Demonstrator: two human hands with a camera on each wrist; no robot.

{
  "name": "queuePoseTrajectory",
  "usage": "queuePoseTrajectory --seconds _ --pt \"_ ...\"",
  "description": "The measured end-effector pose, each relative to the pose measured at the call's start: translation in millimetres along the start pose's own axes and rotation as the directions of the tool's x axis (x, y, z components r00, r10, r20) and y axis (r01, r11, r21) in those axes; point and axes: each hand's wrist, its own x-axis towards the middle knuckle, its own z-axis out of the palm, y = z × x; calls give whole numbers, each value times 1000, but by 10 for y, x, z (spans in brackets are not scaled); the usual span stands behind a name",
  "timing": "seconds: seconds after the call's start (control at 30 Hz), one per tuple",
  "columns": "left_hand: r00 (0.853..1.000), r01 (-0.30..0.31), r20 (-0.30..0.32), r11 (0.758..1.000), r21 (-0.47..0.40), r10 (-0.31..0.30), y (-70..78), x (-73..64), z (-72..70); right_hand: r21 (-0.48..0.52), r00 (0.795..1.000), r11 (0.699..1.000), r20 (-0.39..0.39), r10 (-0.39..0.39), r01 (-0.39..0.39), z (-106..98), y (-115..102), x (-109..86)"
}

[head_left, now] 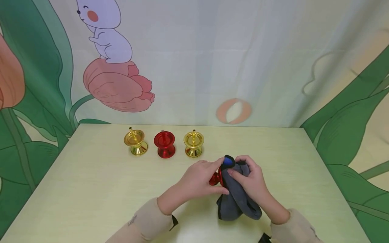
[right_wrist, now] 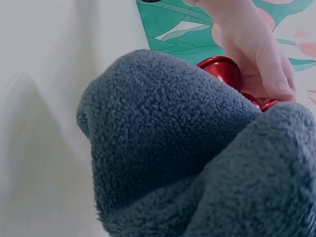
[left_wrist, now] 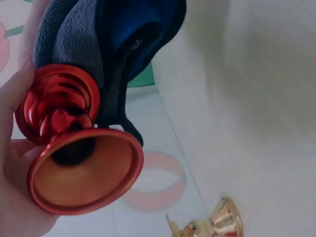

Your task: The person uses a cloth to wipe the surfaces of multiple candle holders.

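Observation:
My left hand (head_left: 197,179) holds a shiny red candle holder (head_left: 214,179) tilted on its side. In the left wrist view its hollow flared base (left_wrist: 94,180) faces the camera, and the dish end lies against a cloth. The grey fleecy cloth (head_left: 235,195), with black edging and a blue patch, is gripped by my right hand (head_left: 253,182) and pressed to the candle holder's dish end. Folds of the cloth (right_wrist: 163,123) fill the right wrist view and hide the right hand there. The dish's inside is covered by the cloth.
Along the back of the pale table (head_left: 91,189) stand a gold candle holder (head_left: 138,145), a red one (head_left: 165,148) and another gold one (head_left: 193,146), all upright in a row. A printed curtain (head_left: 188,67) hangs behind the table's far edge.

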Motion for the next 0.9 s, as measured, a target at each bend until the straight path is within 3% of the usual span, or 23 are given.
queuePoseTrajectory --seconds 0.07,0.13,0.2,0.3,0.37,0.4,0.47,0.6,0.67,0.73,0.8,0.83,0.9 --pt "999 -10 -42 1000 20 10 0 3 40 6 1000 1000 -10 22 -22 4 5 7" --pt "989 -43 -135 996 83 54 2 -5 104 3 999 999 -23 45 -45 4 10 18" --pt "962 -81 -244 979 185 125 6 -18 187 1 997 998 -41 69 -69 2 17 29" --pt "906 -95 -366 945 313 212 12 -44 307 -9 994 996 -58 88 -89 -3 28 37" --pt "897 -97 -384 945 313 219 15 -60 345 -15 994 996 -57 89 -90 -9 38 35" --pt "904 -98 -376 955 279 203 12 -64 350 -20 995 996 -57 86 -88 -13 43 32" --pt "934 -87 -326 980 178 143 8 -63 309 -29 996 997 -57 72 -74 -21 55 24" --pt "988 -32 -154 999 -37 26 -33 -18 137 -28 999 999 -49 19 -20 -23 60 12" --pt "999 3 -44 994 -113 -7 -51 15 44 -22 999 1000 -37 -16 15 -12 46 7" --pt "999 25 35 988 -154 -20 -61 37 -14 -15 999 999 -30 -32 31 4 35 6" --pt "999 24 52 988 -154 -17 -60 48 -27 -9 999 1000 -29 -14 13 21 32 11" --pt "1000 11 28 992 -124 -8 -54 46 -14 -8 999 1000 -33 2 -2 27 31 18" --pt "996 -44 -79 999 1 44 -39 25 47 -2 998 999 -43 48 -48 38 36 38"
